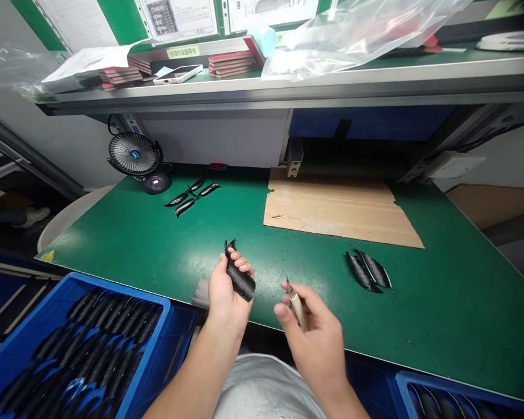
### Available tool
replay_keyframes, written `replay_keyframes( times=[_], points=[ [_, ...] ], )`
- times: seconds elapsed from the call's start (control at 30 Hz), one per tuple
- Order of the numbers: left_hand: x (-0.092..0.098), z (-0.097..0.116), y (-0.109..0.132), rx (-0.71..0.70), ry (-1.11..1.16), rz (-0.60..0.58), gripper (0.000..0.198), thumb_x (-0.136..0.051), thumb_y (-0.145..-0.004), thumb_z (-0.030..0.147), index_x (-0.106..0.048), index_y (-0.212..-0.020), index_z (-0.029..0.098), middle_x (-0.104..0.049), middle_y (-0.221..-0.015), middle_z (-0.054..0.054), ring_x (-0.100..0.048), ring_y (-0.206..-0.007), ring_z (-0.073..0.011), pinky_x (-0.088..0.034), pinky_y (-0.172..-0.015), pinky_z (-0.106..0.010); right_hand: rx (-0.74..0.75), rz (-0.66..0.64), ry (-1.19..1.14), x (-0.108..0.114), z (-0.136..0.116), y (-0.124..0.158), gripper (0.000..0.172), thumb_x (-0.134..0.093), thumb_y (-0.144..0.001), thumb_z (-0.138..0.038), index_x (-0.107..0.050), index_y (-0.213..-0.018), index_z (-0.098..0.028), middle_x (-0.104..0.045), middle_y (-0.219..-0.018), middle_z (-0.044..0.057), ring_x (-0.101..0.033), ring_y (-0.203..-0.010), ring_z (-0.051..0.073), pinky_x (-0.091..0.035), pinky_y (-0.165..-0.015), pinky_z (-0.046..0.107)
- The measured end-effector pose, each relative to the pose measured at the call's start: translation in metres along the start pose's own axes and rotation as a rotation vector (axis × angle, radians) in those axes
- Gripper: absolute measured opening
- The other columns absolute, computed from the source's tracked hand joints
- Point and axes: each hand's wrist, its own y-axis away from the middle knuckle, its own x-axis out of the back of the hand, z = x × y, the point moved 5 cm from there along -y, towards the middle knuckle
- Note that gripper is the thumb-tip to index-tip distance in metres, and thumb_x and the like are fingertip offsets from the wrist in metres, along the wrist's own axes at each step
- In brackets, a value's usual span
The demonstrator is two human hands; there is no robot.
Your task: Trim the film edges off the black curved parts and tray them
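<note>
While a curved black part (241, 283) is gripped in the left hand (225, 291), a craft knife (297, 308) is pinched between the thumb and fingers of the right hand (318, 329), its tip held apart from the part. Right of the knife grip, two black pieces (360, 274) are laid on the green table (441, 302); beyond both grips, a cardboard sheet (336, 206) is spread.

A green-topped workbench (441, 302), blue plastic crate (156, 334) of curved black parts (70, 355) and white printed sheets (179, 20) indicate a factory workshop.
</note>
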Motion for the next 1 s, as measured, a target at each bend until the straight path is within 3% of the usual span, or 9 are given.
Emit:
replay_keyframes(
  times=[0.1,0.2,0.27,0.43,0.57,0.7,0.87,0.93,1.0],
  points=[
    [0.002,-0.008,0.006,-0.082,-0.178,-0.104,0.014,-0.044,-0.097,0.026,-0.052,-0.089,0.018,-0.046,-0.07,0.003,-0.045,-0.051,-0.0058,-0.043,-0.048,-0.016,-0.271,-0.142,-0.083,-0.026,0.008,-0.011,0.027,-0.066,-0.085,-0.045,-0.064,-0.089,-0.018,-0.052,-0.064,-0.003,-0.041,-0.052,0.011,-0.034,-0.047,0.023],
    [0.01,-0.002,-0.009,-0.254,-0.479,-0.182,0.02,-0.05,-0.094,0.039,-0.051,-0.089,0.02,-0.047,-0.07,0.003,-0.047,-0.053,-0.0085,-0.045,-0.052,-0.02,-0.246,-0.212,0.05,-0.04,0.014,-0.015,0.034,-0.059,-0.089,-0.042,-0.054,-0.064,-0.019,-0.042,-0.056,-0.005,-0.035,-0.052,0.011,-0.026,-0.048,0.024],
    [0.023,0.023,-0.036,-0.469,-0.698,-0.094,0.024,-0.045,-0.094,0.043,-0.049,-0.089,0.02,-0.049,-0.071,0.002,-0.05,-0.055,-0.0096,-0.047,-0.056,-0.023,-0.164,-0.204,0.196,-0.036,0.022,-0.01,0.039,-0.054,-0.091,-0.041,-0.049,-0.06,-0.02,-0.044,-0.055,-0.004,-0.036,-0.053,0.012,-0.025,-0.049,0.025],
    [0.059,0.092,-0.123,-0.634,-1.015,0.087,0.012,-0.039,-0.095,0.029,-0.047,-0.097,0.02,-0.064,-0.083,-0.006,-0.062,-0.068,-0.0154,-0.052,-0.073,-0.033,-0.157,-0.188,0.441,0.015,0.071,0.011,0.041,-0.047,-0.094,-0.049,-0.054,-0.064,-0.022,-0.053,-0.054,0.0,-0.046,-0.049,0.016,-0.029,-0.046,0.027],
    [0.07,0.097,-0.151,-0.739,-1.341,0.06,0.015,-0.045,-0.089,0.018,-0.055,-0.1,0.02,-0.065,-0.107,-0.01,-0.059,-0.109,-0.0222,-0.04,-0.103,-0.041,-0.221,-0.002,0.702,0.078,0.106,-0.009,0.042,-0.044,-0.094,-0.051,-0.063,-0.071,-0.022,-0.061,-0.062,0.004,-0.055,-0.055,0.021,-0.036,-0.05,0.03],
    [0.06,0.074,-0.14,-0.855,-1.611,0.003,0.024,-0.047,-0.085,0.016,-0.057,-0.107,0.019,-0.056,-0.124,-0.014,-0.038,-0.133,-0.028,-0.015,-0.117,-0.048,-0.257,0.244,0.831,0.122,0.126,-0.046,0.035,-0.046,-0.094,-0.037,-0.064,-0.115,-0.016,-0.061,-0.119,0.015,-0.063,-0.089,0.027,-0.043,-0.064,0.033],
    [0.042,0.049,-0.096,-1.005,-1.741,-0.08,0.028,-0.047,-0.09,0.032,-0.054,-0.114,0.02,-0.053,-0.123,-0.013,-0.034,-0.132,-0.0319,-0.018,-0.115,-0.053,-0.279,0.191,0.823,0.133,0.138,-0.057,0.031,-0.048,-0.083,-0.008,-0.068,-0.106,-0.013,-0.064,-0.109,0.016,-0.064,-0.078,0.023,-0.044,-0.064,0.032],
    [0.039,0.032,-0.076,-0.91,-1.665,-0.148,0.029,-0.048,-0.09,0.04,-0.055,-0.113,0.023,-0.056,-0.119,-0.011,-0.045,-0.122,-0.031,-0.033,-0.108,-0.051,-0.211,0.089,0.755,0.124,0.125,-0.048,0.034,-0.045,-0.08,-0.001,-0.07,-0.099,-0.015,-0.067,-0.101,0.013,-0.064,-0.079,0.022,-0.046,-0.068,0.031],
    [0.043,0.005,-0.063,-0.519,-1.481,-0.196,0.032,-0.051,-0.09,0.045,-0.056,-0.112,0.022,-0.06,-0.113,-0.011,-0.057,-0.106,-0.028,-0.046,-0.095,-0.046,-0.1,-0.063,0.658,0.107,0.1,-0.037,0.038,-0.046,-0.078,0.002,-0.07,-0.096,-0.02,-0.068,-0.1,0.005,-0.065,-0.086,0.019,-0.048,-0.075,0.027]
  ],
)
